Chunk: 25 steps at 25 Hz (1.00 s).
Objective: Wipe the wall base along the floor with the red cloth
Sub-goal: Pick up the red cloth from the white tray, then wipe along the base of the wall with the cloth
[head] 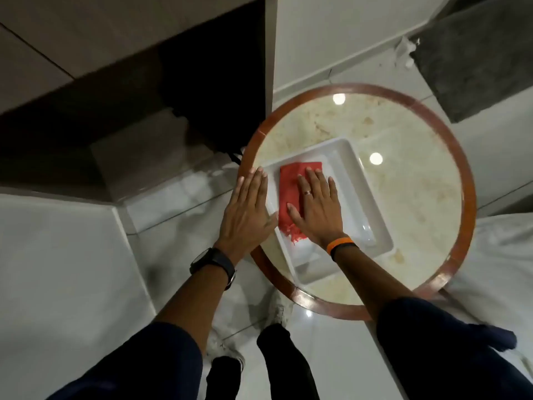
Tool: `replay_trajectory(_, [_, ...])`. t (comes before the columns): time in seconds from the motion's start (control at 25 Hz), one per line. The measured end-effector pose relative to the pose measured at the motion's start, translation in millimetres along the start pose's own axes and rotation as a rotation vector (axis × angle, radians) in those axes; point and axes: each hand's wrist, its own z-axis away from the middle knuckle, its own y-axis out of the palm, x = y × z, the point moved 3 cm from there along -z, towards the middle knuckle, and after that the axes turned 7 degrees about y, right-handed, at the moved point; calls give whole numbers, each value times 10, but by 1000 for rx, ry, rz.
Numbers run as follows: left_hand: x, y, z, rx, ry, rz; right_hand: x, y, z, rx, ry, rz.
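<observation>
A folded red cloth [291, 192] lies in the left part of a white rectangular tray [372, 215] on a round marble-topped table [418, 180]. My right hand [317, 209] rests flat on the cloth, fingers spread and pointing away from me, covering its right side. My left hand [248, 209] lies flat and empty at the table's left edge, just beside the tray and the cloth. The wall base [178, 203] runs along the floor to the left of the table, below a dark recess.
A wooden rim [467, 174] rings the table. A bed with white linen [496, 255] sits at the right. A dark grey block [476, 53] stands at the upper right. Glossy white floor tiles [331, 356] and my legs are below. A white wall corner [57, 269] fills the left.
</observation>
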Motion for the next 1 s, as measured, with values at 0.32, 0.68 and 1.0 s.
replay_trajectory(0.32, [-31, 288, 49, -15, 24, -75, 98, 257, 94, -118, 42, -131])
replay_trajectory(0.68, [109, 242, 241, -47, -16, -36, 385, -265, 177, -382, 133, -380])
replay_trajectory(1.0, [1396, 295, 1518, 15, -139, -40, 1854, -210, 844, -484, -91, -585])
